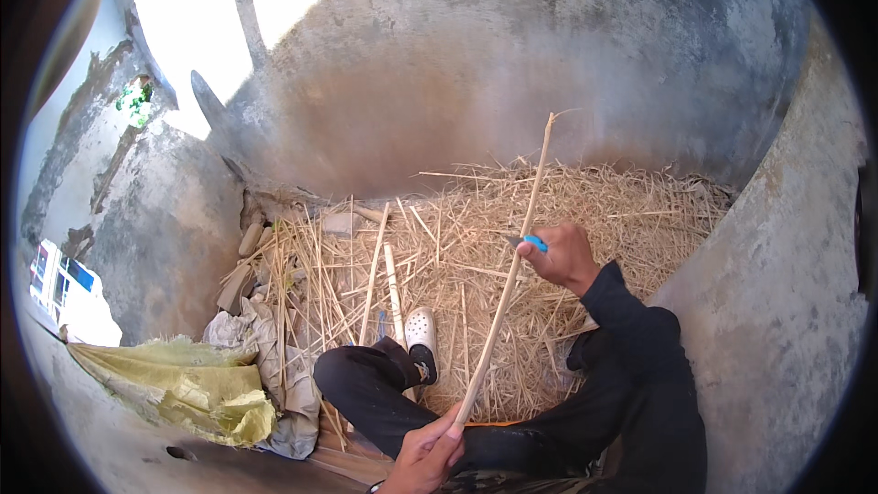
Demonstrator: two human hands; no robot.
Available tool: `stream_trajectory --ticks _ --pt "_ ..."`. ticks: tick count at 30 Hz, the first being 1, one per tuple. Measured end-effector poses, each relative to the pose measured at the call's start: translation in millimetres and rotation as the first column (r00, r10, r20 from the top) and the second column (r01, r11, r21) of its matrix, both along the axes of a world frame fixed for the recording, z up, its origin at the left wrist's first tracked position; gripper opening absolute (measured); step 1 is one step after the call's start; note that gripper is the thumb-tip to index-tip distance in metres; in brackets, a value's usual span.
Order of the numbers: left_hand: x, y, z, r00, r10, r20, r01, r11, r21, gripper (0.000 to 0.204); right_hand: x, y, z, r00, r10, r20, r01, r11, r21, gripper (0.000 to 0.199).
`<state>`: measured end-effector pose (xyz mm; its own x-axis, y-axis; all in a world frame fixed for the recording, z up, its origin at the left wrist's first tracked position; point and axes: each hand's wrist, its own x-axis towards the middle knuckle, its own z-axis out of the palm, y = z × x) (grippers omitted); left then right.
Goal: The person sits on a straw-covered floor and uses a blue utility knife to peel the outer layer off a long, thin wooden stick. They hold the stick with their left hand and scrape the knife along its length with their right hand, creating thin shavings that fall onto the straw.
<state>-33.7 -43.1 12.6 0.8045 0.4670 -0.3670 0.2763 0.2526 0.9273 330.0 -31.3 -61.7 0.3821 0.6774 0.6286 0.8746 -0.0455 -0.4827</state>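
Slanting up and away from the lap, above a thick litter of straw-coloured shavings (640, 210) on the floor: a long, slim, pale tan strip (508, 288), seemingly of split bamboo or wood. Held near the lower end by the left hand (428, 454), fingers curled round and thumb laid along the strip. Higher up, met by the right hand (562, 258), fisted around a small blue-handled knife (540, 242) with a short dark blade; blade at or just beside the strip, actual contact too fine to tell. Far end free, with a thin wisp at the tip, against a stained grey plaster wall (457, 64).

Probably light for its length and manageable in one hand; fairly stiff, likely springier toward the narrow far end. Likely dry rather than slippery, with edges liable to splinter. Best taken hold of at the nearer, lower end, well below the blade, with a firm grip against twisting; far tip better not used as a handle, being thin and apt to flex or snap.

Down on the floor, just left of a white perforated clog (421, 331), two more pale strips (394, 293).
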Motion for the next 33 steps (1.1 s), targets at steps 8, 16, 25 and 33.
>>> stream_trajectory --ticks 8,16,25,33 --pt "2.1 2.4 2.0 0.999 0.002 0.035 -0.002 1.0 0.002 0.048 60.0 8.3 -0.6 0.972 -0.19 0.137 0.192 0.981 0.0 0.073" --pt "1.3 -2.2 -3.3 0.998 -0.004 0.061 0.006 0.999 -0.038 0.048 98.2 11.4 -0.8 0.934 -0.31 0.179 0.31 0.95 0.031 0.073" --pt "5.2 -9.5 4.3 0.996 -0.08 0.034 0.079 0.997 0.02 0.043 157.1 -5.7 -7.5 0.864 -0.483 0.141 0.494 0.867 -0.059 0.075" --pt "9.9 -14.4 4.6 0.989 -0.147 -0.027 0.148 0.987 0.066 0.036 180.3 -29.6 -16.0 0.752 -0.647 0.127 0.654 0.756 -0.019 0.078"
